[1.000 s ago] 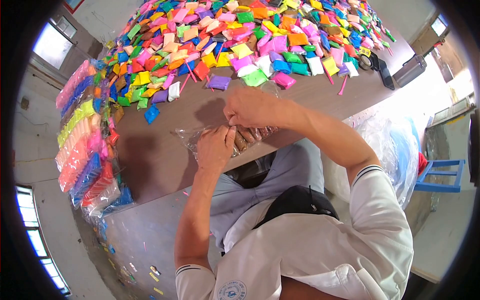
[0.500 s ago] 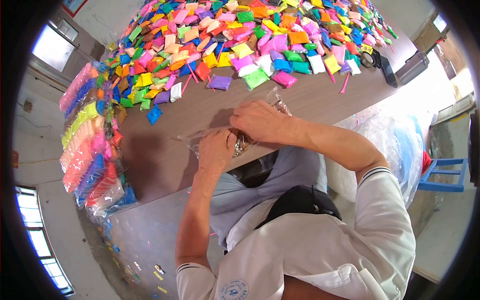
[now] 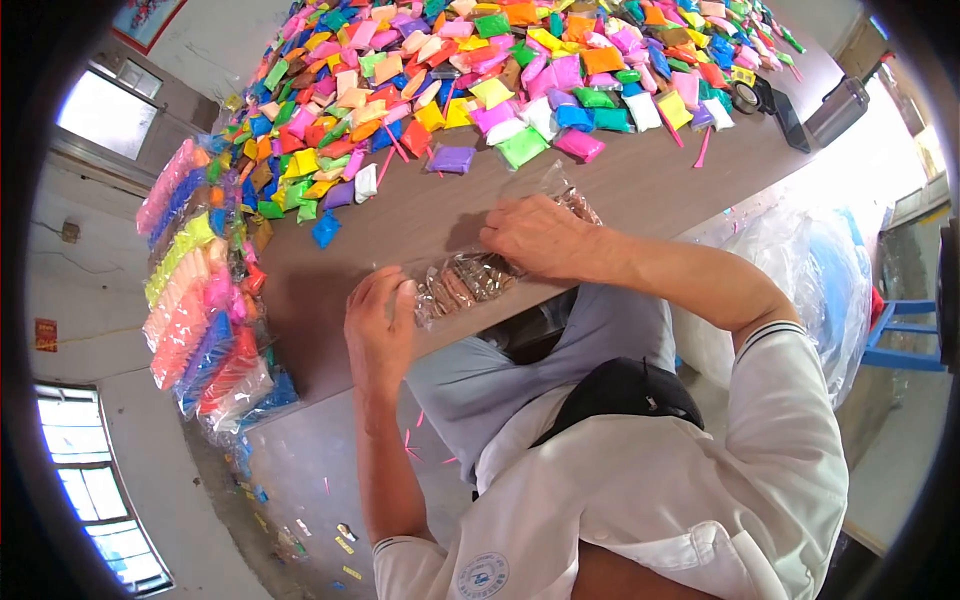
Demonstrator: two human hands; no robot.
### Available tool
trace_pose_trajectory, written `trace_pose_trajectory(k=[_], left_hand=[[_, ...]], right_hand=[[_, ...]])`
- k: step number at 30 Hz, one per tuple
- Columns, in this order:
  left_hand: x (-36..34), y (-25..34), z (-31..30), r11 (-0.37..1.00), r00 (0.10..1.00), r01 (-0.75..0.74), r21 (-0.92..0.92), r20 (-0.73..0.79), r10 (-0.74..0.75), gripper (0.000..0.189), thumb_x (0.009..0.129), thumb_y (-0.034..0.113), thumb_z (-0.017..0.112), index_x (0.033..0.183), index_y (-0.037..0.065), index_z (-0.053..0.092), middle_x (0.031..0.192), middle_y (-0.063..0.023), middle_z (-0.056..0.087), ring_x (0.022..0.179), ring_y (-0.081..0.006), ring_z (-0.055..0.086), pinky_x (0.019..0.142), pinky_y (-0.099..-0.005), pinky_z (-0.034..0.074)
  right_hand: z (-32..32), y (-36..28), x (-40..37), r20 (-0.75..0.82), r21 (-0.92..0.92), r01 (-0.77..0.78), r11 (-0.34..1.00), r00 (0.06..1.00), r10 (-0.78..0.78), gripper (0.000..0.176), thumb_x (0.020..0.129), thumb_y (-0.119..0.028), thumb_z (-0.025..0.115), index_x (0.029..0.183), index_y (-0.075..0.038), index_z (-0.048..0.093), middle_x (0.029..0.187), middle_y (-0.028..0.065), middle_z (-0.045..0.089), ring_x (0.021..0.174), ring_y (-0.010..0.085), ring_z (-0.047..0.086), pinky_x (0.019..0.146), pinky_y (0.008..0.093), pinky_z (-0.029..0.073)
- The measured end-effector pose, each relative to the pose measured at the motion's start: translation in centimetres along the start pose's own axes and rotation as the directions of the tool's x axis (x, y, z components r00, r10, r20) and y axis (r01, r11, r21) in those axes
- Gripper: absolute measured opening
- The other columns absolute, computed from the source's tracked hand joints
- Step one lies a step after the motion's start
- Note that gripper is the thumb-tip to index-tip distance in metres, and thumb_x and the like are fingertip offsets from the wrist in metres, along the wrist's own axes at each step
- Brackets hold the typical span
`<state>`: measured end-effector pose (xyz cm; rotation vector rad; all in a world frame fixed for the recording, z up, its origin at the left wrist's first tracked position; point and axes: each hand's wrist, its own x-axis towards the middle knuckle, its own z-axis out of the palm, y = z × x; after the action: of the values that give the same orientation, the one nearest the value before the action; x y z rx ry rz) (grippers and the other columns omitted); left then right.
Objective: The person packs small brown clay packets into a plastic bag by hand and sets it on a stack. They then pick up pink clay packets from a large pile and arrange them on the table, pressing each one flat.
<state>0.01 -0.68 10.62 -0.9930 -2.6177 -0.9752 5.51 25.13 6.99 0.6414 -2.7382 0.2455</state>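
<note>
A long clear plastic bag (image 3: 463, 284) filled with brown packets lies along the near edge of the table, in front of my body. At its left end is my left hand (image 3: 382, 318), fingers bent and closed around the loose plastic edge, though the fingertips are partly hidden. My right hand (image 3: 540, 236) rests over the bag's right half with its fingers curled down onto the plastic. More of the bag (image 3: 578, 205) shows beyond that hand, its end sticking up.
A large heap of small coloured packets (image 3: 520, 80) covers the far side of the brown table (image 3: 330, 350). Bagged stacks of coloured packets (image 3: 190, 320) stand at the left edge. A tape roll (image 3: 745, 97), a phone (image 3: 790, 130) and a metal flask (image 3: 838, 110) sit at right, near a blue stool (image 3: 905, 335).
My left hand has moved left along the bag to its end, uncovering the brown packets. My right hand stays on the bag. The whole view has shifted slightly.
</note>
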Motion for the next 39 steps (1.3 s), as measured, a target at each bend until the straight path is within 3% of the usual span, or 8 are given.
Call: trace_pose_trajectory(k=[2,5,11,17,23,29,32,39], left_hand=[[-0.9,-1.3,-0.9,0.993,0.992,0.116,-0.037,-0.049,-0.118,0.029,0.098,0.026,0.057,0.101,-0.001,0.068,0.105,-0.0154,0.069,0.099,-0.0309,0.064,0.087,-0.0396,0.048],[-2.0,-3.4,-1.3,0.892,0.896,0.440,-0.098,0.115,-0.429,0.047,0.102,0.040,0.048,0.099,-0.002,0.069,0.095,-0.0162,0.069,0.093,-0.0273,0.063,0.086,-0.0378,0.047],[-2.3,-5.4,0.0,0.836,0.865,0.500,-0.226,0.184,-0.467,0.075,0.102,0.060,0.033,0.088,-0.004,0.070,0.088,-0.0161,0.069,0.091,-0.0259,0.062,0.089,-0.0401,0.045],[-0.1,-5.7,0.5,0.764,0.857,0.509,-0.397,0.145,-0.495,0.074,0.098,0.064,0.042,0.081,-0.003,0.070,0.085,-0.0121,0.068,0.090,-0.0211,0.059,0.091,-0.0360,0.043],[0.1,-5.3,1.3,0.836,0.859,0.503,-0.219,0.239,-0.454,0.052,0.095,0.049,0.061,0.075,0.001,0.069,0.064,0.0017,0.052,0.067,-0.0085,0.045,0.063,-0.0287,0.037],[-2.1,-4.6,2.7,0.853,0.876,0.477,-0.210,0.193,-0.442,0.048,0.098,0.039,0.058,0.069,0.002,0.063,0.059,0.0026,0.043,0.061,-0.0078,0.038,0.054,-0.0299,0.032],[-3.1,-5.1,3.4,0.811,0.846,0.531,-0.247,0.209,-0.490,0.047,0.099,0.041,0.057,0.069,0.004,0.058,0.068,0.0026,0.052,0.070,-0.0092,0.044,0.064,-0.0271,0.036],[-3.9,-5.8,4.9,0.891,0.923,0.383,-0.245,0.058,-0.381,0.046,0.102,0.035,0.053,0.070,0.002,0.056,0.065,0.0006,0.046,0.066,-0.0102,0.042,0.060,-0.0303,0.037]], right_hand=[[-0.1,-0.1,-0.1,0.008,-0.005,0.006,1.000,1.000,-0.006,0.014,0.078,-0.014,0.064,0.089,-0.006,0.063,0.089,0.0077,0.062,0.094,0.0255,0.062,0.075,0.0389,0.053],[0.0,0.0,0.0,0.055,-0.028,0.004,1.000,0.999,-0.002,0.014,0.078,-0.015,0.064,0.088,-0.006,0.063,0.090,0.0075,0.062,0.094,0.0257,0.062,0.074,0.0395,0.053],[0.2,-0.3,0.0,0.051,-0.063,0.041,0.997,0.998,-0.038,0.012,0.078,-0.015,0.062,0.086,-0.006,0.063,0.086,0.0071,0.061,0.090,0.0256,0.062,0.071,0.0389,0.053],[-0.1,-0.7,-0.1,0.045,-0.115,0.070,0.991,0.997,-0.065,0.012,0.077,-0.016,0.062,0.084,-0.006,0.064,0.083,0.0061,0.060,0.089,0.0246,0.062,0.068,0.0366,0.053],[0.1,-0.9,-0.1,0.074,-0.151,0.072,0.986,0.995,-0.061,0.011,0.078,-0.016,0.061,0.084,-0.007,0.064,0.081,0.0055,0.061,0.088,0.0235,0.062,0.067,0.0352,0.053],[-0.2,-1.1,-0.3,0.054,-0.163,0.063,0.985,0.997,-0.055,0.011,0.080,-0.017,0.061,0.084,-0.007,0.063,0.081,0.0050,0.060,0.088,0.0231,0.062,0.066,0.0353,0.053],[-0.3,-1.3,-0.3,0.078,-0.150,0.043,0.988,0.996,-0.032,0.011,0.080,-0.017,0.061,0.085,-0.008,0.063,0.083,0.0052,0.060,0.089,0.0234,0.062,0.067,0.0358,0.054],[-0.4,-0.2,-1.4,-0.027,0.086,-0.061,0.994,0.998,0.064,0.015,0.083,-0.020,0.065,0.089,-0.006,0.064,0.089,0.0087,0.061,0.092,0.0276,0.063,0.075,0.0418,0.053]])
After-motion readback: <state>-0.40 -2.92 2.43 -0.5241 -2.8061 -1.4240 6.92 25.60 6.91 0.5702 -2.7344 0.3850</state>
